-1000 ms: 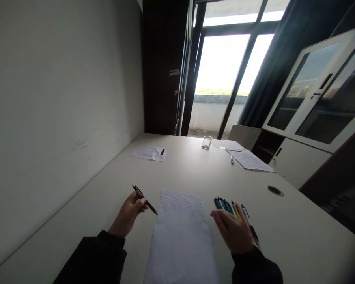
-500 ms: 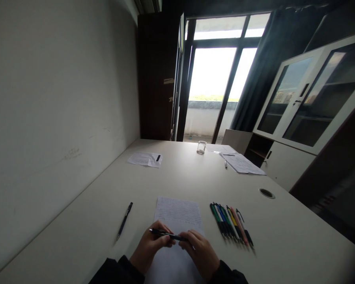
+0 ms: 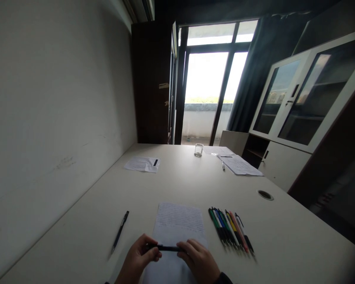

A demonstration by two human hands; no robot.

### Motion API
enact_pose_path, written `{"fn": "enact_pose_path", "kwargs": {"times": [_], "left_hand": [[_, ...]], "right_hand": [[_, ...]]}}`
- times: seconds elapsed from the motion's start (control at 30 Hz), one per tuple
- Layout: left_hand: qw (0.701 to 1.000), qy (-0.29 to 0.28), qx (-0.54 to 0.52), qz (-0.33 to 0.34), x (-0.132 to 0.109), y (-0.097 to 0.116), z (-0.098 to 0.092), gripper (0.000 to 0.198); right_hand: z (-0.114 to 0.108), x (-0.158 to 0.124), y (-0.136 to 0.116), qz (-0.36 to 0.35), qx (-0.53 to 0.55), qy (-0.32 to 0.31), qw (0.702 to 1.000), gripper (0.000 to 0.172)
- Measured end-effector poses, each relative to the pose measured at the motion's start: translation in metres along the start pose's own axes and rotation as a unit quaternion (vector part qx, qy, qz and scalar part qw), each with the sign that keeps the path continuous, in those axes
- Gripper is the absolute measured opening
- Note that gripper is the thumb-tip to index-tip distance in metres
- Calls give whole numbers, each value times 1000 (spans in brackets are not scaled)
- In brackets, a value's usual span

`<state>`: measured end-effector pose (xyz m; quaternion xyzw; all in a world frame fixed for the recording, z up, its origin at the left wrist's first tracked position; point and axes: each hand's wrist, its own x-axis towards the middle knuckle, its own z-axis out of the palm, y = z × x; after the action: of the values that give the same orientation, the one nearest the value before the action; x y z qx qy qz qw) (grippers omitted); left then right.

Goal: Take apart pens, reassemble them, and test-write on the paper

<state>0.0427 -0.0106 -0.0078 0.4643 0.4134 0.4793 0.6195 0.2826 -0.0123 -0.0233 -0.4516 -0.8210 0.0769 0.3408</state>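
Note:
Both hands hold one black pen [image 3: 165, 248] crosswise above a handwritten sheet of paper [image 3: 179, 218] at the near edge of the table. My left hand [image 3: 137, 262] pinches its left end, my right hand [image 3: 198, 263] pinches its right end. A second black pen [image 3: 119, 232] lies alone on the table to the left of the sheet. To the right of the sheet lies a row of several coloured pens [image 3: 230, 232], side by side, untouched.
The long white table [image 3: 183, 185] runs along the wall on the left. Further back lie a folded paper [image 3: 142, 163], a small glass [image 3: 198, 150], more sheets [image 3: 238, 165] with a pen [image 3: 223, 165], and a round cable hole [image 3: 265, 195]. Cabinets stand at the right.
A second ago my left hand held a black pen and my right hand rested on the coloured pens. That pen now lies at the left; both hands have come together on another black pen.

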Motion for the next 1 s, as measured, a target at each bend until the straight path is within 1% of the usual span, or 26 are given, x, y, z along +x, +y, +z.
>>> {"fn": "enact_pose_path", "kwargs": {"times": [0.17,0.47,0.8,1.0], "left_hand": [[1000,3,1,-7,-1,3,0,36],[1000,1,8,-5,0,-1,-2,40],[1000,21,18,-14,-5,13,6,42],[1000,18,3,-11,-3,6,3,41]], "right_hand": [[1,-1,1,-7,-15,-9,1000,15],[-1,-1,3,-13,-8,6,1000,15],[-3,1,-1,1,-9,-7,1000,17],[-2,0,-1,9,5,-9,1000,17]]}}
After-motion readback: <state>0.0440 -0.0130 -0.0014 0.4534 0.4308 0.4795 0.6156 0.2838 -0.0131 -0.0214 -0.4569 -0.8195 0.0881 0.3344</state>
